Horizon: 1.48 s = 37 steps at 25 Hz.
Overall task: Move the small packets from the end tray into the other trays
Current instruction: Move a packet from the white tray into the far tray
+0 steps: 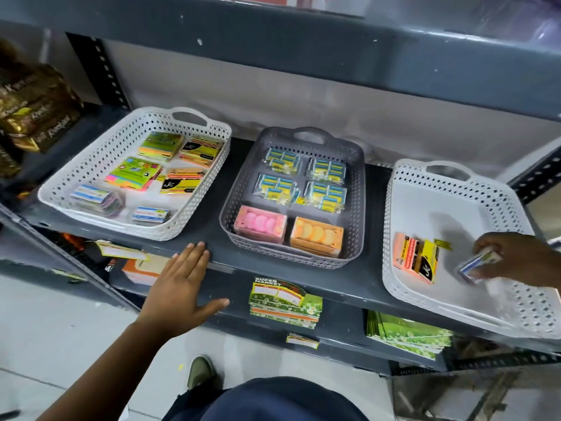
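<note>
Three perforated trays stand on a dark grey shelf. The right white tray (403,189) holds an orange and yellow packet (415,261) near its front left. My right hand (516,259) is inside this tray, shut on a small blue and white packet (476,264). The middle grey tray (243,189) holds several blue and yellow packets (303,183) and two pink and orange boxes (288,232). The left white tray (100,165) holds several sticky note pads and small packets (145,174). My left hand (182,284) rests flat and open on the shelf's front edge.
The shelf above (303,47) overhangs the trays. Gold packets (36,107) fill the neighbouring shelf at left. Price labels (282,299) hang on the shelf edge, green booklets (406,332) lie on the lower shelf. My shoe (200,372) stands on the tiled floor.
</note>
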Tool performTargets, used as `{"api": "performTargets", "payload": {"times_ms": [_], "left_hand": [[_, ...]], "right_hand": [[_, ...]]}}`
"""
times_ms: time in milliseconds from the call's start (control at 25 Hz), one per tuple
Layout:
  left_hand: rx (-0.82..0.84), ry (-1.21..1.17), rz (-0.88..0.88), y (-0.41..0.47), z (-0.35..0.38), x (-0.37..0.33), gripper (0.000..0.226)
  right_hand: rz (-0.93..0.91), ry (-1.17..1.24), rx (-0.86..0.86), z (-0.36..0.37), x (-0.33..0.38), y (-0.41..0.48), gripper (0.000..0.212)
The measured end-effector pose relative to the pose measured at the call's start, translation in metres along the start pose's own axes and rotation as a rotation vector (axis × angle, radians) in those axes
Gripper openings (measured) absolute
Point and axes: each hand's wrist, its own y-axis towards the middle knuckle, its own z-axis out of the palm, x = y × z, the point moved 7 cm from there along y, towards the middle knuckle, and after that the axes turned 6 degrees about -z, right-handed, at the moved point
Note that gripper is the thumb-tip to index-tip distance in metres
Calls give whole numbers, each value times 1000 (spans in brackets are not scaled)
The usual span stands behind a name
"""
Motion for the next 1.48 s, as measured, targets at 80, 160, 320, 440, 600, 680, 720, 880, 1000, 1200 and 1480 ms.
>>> {"api": "performTargets", "payload": {"times_ms": [80,160,320,440,600,680,720,880,1000,1200,1480], "left_hand": [[-9,12,4,0,0,-2,96],[-27,22,0,0,0,-1,91],[-32,24,-35,10,-7,2,73],[-31,8,-42,25,-16,5,55],[-68,38,58,35,-31,0,41],[-82,46,86,36,-34,1,40],[-87,54,101,37,-33,0,40],[-57,51,116,36,-17,3,39],[-92,20,113,36,-19,5,37],[-181,1,121,33,-23,5,33],[-251,20,136,31,-27,2,29]], "right_hand": [[23,126,-109,-20,2,-6,51],[150,336,-171,-30,-8,2,17],[155,734,-223,-57,28,52,17],[71,980,-84,-56,100,88,56],[-163,1137,8,-45,237,122,36],[-229,1164,53,-35,294,142,17],[-244,1163,79,-30,320,147,18],[-250,1108,168,-5,393,177,14],[-275,991,200,9,437,194,8],[-391,882,315,22,511,200,10],[-601,498,415,56,586,183,3]]}}
